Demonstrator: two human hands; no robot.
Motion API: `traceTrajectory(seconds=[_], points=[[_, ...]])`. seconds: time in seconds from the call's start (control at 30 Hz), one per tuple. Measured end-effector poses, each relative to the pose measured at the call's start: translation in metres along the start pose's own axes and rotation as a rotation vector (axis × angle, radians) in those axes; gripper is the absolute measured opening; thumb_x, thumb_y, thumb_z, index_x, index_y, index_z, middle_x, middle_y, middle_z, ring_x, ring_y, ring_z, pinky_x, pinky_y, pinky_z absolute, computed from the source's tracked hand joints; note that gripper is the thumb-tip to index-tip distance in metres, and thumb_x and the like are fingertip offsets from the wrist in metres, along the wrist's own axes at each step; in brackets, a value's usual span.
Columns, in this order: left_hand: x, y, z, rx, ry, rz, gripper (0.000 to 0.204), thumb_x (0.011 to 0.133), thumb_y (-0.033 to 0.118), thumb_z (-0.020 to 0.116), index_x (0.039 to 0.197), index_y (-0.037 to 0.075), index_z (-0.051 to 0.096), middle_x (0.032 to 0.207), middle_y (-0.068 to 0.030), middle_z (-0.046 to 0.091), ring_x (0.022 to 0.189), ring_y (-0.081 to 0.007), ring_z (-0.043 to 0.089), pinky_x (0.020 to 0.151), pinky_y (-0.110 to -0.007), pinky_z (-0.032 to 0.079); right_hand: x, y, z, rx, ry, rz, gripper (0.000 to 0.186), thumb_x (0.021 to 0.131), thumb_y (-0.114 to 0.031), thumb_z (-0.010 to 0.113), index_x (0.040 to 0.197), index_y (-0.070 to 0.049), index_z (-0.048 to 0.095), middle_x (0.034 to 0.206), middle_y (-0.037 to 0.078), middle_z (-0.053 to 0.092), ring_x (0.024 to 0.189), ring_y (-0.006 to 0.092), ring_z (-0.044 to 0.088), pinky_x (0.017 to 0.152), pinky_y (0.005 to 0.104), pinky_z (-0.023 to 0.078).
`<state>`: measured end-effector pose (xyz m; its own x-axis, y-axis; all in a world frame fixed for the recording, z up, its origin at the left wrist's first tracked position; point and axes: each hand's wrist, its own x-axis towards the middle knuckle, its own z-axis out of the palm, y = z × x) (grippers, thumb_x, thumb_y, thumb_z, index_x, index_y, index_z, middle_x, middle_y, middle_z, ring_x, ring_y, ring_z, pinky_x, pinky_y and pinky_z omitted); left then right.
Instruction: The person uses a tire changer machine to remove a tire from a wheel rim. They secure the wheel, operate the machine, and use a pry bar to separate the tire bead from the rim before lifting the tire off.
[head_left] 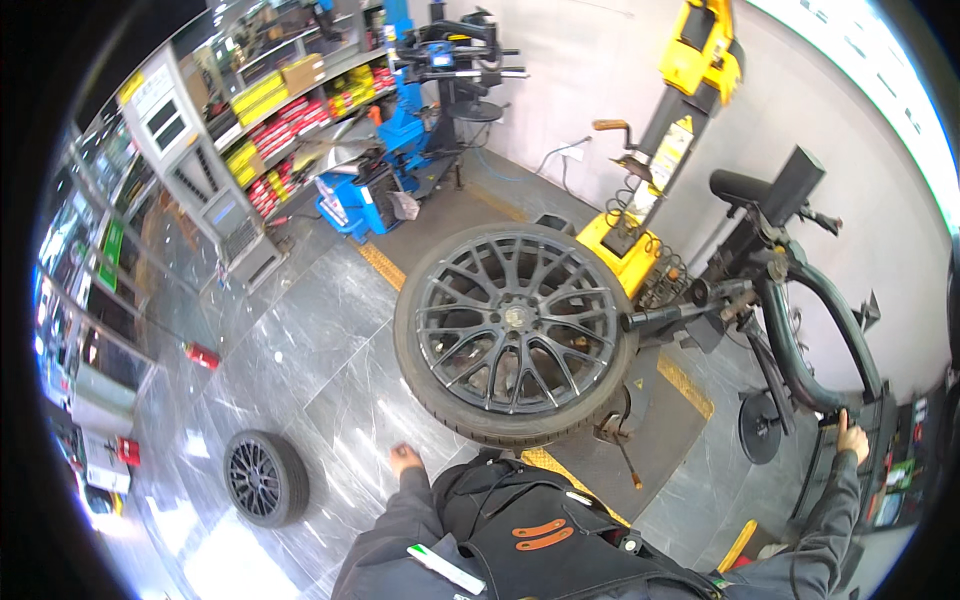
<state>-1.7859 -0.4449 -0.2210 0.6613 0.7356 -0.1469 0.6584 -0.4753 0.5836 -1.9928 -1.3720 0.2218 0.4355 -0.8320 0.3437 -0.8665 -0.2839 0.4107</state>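
Note:
A large black multi-spoke wheel with its tyre (548, 396) sits flat on a tyre-changing machine, filling the middle. My left hand (405, 458) hangs below and left of it over the floor, apart from the tyre; its small, blurred fingers look bent, and I cannot tell whether they are closed. At the right, my right hand (851, 436) grips the lower end of a thick black curved arm (798, 345) on the machine, thumb upward. A black pedal-like lever (622, 435) shows below the tyre.
A smaller wheel (292, 475) is on the tiled floor at left, with a red cylinder (200, 355) beyond. A grey cabinet (235, 230), stocked shelves (275, 135) and a blue machine (352, 200) stand behind. A yellow column machine (622, 258) stands by the white wall.

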Motion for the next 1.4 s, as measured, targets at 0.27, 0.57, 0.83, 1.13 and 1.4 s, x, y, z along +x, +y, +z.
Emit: traceTrajectory(seconds=[0.27, 0.57, 0.83, 1.13, 1.4], points=[[-0.101, -0.208, -0.043, 0.353, -0.574, -0.8, 0.043, 0.086, 0.038, 0.068, 0.12, 0.012, 0.069, 0.123, -0.014, 0.069, 0.115, -0.0265, 0.065, 0.094, -0.041, 0.052, 0.011, 0.0, 0.013, -0.032, -0.04, 0.013, 0.097, 0.092, -0.08, 0.024, 0.09, 0.002, 0.076, 0.094, 0.025, 0.073, 0.092, 0.0405, 0.071, 0.08, 0.05, 0.055], [-0.018, -0.136, -0.014, 0.076, -0.582, -0.505, 0.043, 0.083, 0.033, 0.072, 0.114, 0.003, 0.071, 0.111, -0.0143, 0.072, 0.101, -0.0246, 0.07, 0.089, -0.036, 0.054, -0.04, -0.043, -0.024, -0.126, 0.042, 0.191, 0.068, 0.096, -0.066, 0.041, 0.133, -0.012, 0.058, 0.14, 0.007, 0.056, 0.132, 0.0275, 0.049, 0.092, 0.0562, 0.049], [0.011, -0.005, 0.008, -0.226, -0.495, -0.043, 0.036, 0.086, 0.025, 0.071, 0.107, -0.004, 0.07, 0.076, -0.0159, 0.073, 0.07, -0.0223, 0.071, 0.074, -0.034, 0.056, -0.31, -0.199, 0.155, 0.821, -0.933, -0.045, 0.037, 0.086, -0.033, 0.069, 0.088, 0.003, 0.073, 0.07, 0.013, 0.073, 0.062, 0.0269, 0.073, 0.067, 0.0398, 0.06], [-0.014, -0.092, -0.001, 0.17, -0.727, -0.408, 0.035, 0.09, 0.029, 0.069, 0.099, -0.005, 0.07, 0.088, -0.0166, 0.073, 0.078, -0.0282, 0.071, 0.075, -0.04, 0.056, -0.539, -0.185, 0.134, 0.87, -1.328, 0.015, 0.028, 0.085, -0.017, 0.073, 0.107, -0.002, 0.071, 0.075, 0.013, 0.072, 0.06, 0.0209, 0.07, 0.057, 0.035, 0.057], [-0.044, -0.07, -0.032, 0.115, -0.76, -0.454, 0.024, 0.093, 0.024, 0.064, 0.085, 0.001, 0.063, 0.063, -0.0083, 0.06, 0.045, -0.019, 0.052, 0.041, -0.034, 0.041, -0.521, -0.166, 0.184, 0.676, -1.31, 0.127, 0.011, 0.086, -0.005, 0.065, 0.089, 0.001, 0.075, 0.07, 0.013, 0.07, 0.059, 0.0213, 0.069, 0.055, 0.0333, 0.057]])
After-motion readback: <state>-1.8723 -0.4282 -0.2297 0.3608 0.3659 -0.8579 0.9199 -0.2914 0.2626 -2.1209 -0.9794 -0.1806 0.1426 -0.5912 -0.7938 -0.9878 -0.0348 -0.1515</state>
